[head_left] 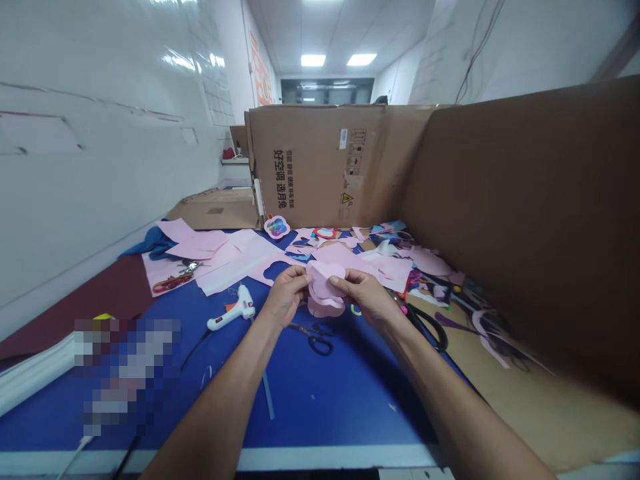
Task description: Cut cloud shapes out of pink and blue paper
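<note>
Both hands hold a pale pink flower-shaped cutout [327, 283] of layered sheet material above the blue table. My left hand [289, 293] pinches its left edge between thumb and fingers. On the other side, my right hand [357, 288] grips the right edge, with the thumb on the front face. A second scalloped layer shows below the upper one; whether the layers are joined, I cannot tell. Under the hands lie black-handled scissors [320, 343]. To the left rests a white hot glue gun [235, 309] with a black cord.
Pink sheets [243, 257] and scraps spread across the back of the table [320, 407]. A finished-looking flower piece with a blue centre [277, 227] stands near the cardboard box [315, 167]. Large black handles [430, 327] lie at right, beside a tall cardboard wall [530, 220]. A pixelated object lies left.
</note>
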Available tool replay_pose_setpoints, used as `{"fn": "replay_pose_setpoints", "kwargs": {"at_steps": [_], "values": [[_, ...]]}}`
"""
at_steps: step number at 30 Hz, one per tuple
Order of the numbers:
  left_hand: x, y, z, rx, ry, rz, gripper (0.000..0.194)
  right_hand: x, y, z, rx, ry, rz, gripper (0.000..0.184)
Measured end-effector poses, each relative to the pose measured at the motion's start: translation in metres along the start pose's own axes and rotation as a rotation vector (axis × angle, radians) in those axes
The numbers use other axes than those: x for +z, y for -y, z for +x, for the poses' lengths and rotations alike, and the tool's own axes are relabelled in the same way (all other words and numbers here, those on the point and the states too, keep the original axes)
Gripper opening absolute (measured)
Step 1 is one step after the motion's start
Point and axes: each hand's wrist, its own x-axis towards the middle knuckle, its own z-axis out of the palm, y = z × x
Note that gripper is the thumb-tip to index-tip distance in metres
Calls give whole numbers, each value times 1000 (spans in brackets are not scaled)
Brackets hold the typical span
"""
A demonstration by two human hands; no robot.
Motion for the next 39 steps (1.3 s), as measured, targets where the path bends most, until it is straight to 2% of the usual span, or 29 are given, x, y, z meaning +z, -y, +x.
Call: {"fn": "replay_pose_setpoints", "kwargs": {"at_steps": [5,11,23,31,39], "values": [[0,3,-1,-49,2,41,36,-2,-4,1,-6,-46,17,53],[1,4,-2,-74,-21,109,33,-1,-1,-1,2,-39,16,53],[9,6,-4,-36,-97,124,30,-2,-3,0,-23,-47,-14,46],[8,5,-5,-32,-72,117,33,-3,1,-1,-58,-32,-43,43],[6,3,-3,-4,-80,102,29,-3,1,-2,-53,14,-59,48]]}}
